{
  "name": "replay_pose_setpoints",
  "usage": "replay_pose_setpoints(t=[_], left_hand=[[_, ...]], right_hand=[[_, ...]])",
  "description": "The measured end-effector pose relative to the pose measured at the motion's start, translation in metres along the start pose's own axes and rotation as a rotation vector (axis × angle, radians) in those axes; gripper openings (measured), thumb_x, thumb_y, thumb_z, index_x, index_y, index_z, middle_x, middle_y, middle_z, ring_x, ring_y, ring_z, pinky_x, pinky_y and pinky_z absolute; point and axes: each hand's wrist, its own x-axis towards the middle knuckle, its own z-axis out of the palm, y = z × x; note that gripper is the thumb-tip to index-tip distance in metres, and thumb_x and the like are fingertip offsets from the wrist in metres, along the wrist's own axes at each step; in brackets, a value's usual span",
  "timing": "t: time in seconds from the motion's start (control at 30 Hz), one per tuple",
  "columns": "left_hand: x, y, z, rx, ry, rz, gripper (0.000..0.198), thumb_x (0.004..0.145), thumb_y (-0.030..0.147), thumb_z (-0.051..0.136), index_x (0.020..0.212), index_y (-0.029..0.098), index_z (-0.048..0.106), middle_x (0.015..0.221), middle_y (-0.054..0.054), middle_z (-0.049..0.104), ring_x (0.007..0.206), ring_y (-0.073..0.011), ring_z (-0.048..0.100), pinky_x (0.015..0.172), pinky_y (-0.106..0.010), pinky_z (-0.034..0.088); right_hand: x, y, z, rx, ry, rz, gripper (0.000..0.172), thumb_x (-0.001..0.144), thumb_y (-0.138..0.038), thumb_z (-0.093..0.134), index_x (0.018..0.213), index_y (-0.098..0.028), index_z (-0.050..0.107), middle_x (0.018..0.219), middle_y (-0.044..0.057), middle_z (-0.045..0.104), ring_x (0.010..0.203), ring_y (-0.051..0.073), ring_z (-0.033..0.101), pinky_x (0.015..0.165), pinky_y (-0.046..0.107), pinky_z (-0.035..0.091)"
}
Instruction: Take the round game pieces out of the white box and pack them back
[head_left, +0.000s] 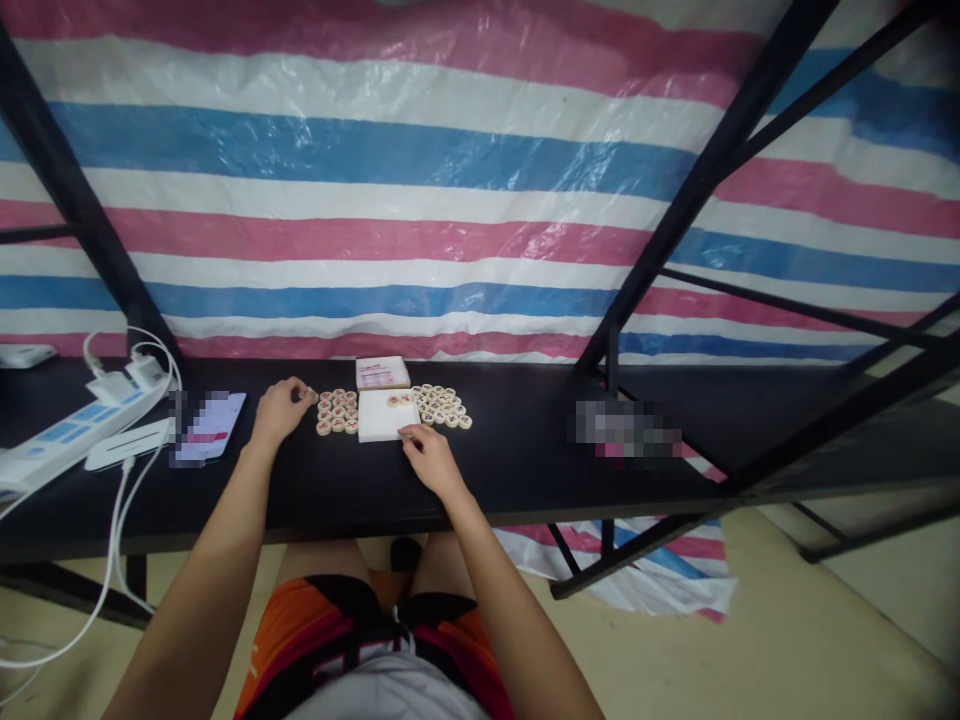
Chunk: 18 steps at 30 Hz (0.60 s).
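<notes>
My left hand [285, 410] is at the left end of a group of round xiangqi pieces with red markings [339, 411]. Its fingers are closed in a pinch at a small piece [312, 397] by the group's back left corner. A shallow white box [375, 420] lies to the right of this group, with a few pieces [400, 400] in its back part. My right hand [431, 458] has its thumb and fingers closed at the box's front right corner. Dark-marked xiangqi pieces [442, 405] stand in rows right of the box, behind my right hand.
Behind the box lies a white lid with red print [382, 373]. A phone [210, 428], a power strip [75, 430] and white cables are on the left of the black table [525, 470]. A blurred-out item [626, 430] lies right. Striped sheeting and black metal bars stand behind.
</notes>
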Motion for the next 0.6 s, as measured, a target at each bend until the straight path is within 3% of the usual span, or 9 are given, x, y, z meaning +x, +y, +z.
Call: replay_pose_setpoints(t=[0.1, 0.23, 0.6], left_hand=[[-0.004, -0.015, 0.001, 0.049, -0.071, -0.106, 0.022, 0.078, 0.038, 0.052, 0.084, 0.02, 0.061, 0.091, -0.008, 0.067, 0.084, -0.0225, 0.061, 0.071, -0.029, 0.043], [-0.004, -0.017, 0.003, 0.06, -0.18, -0.155, 0.022, 0.077, 0.041, 0.053, 0.081, 0.021, 0.062, 0.088, -0.006, 0.068, 0.082, -0.0222, 0.063, 0.067, -0.027, 0.043], [-0.006, -0.015, 0.008, -0.045, -0.189, -0.136, 0.024, 0.078, 0.037, 0.047, 0.079, 0.022, 0.066, 0.077, -0.003, 0.068, 0.074, -0.0194, 0.061, 0.061, -0.025, 0.039]], right_hand=[[0.0, 0.001, 0.001, -0.002, 0.005, -0.007, 0.025, 0.082, -0.016, 0.048, 0.094, -0.02, 0.069, 0.097, 0.004, 0.067, 0.081, 0.015, 0.061, 0.083, 0.028, 0.047], [0.0, 0.003, 0.001, 0.005, 0.009, -0.01, 0.025, 0.082, -0.016, 0.048, 0.095, -0.02, 0.069, 0.095, 0.004, 0.067, 0.077, 0.014, 0.06, 0.081, 0.028, 0.047], [-0.001, 0.003, 0.001, 0.008, 0.007, -0.01, 0.024, 0.083, -0.016, 0.048, 0.093, -0.02, 0.069, 0.097, 0.004, 0.068, 0.083, 0.015, 0.062, 0.083, 0.028, 0.047]])
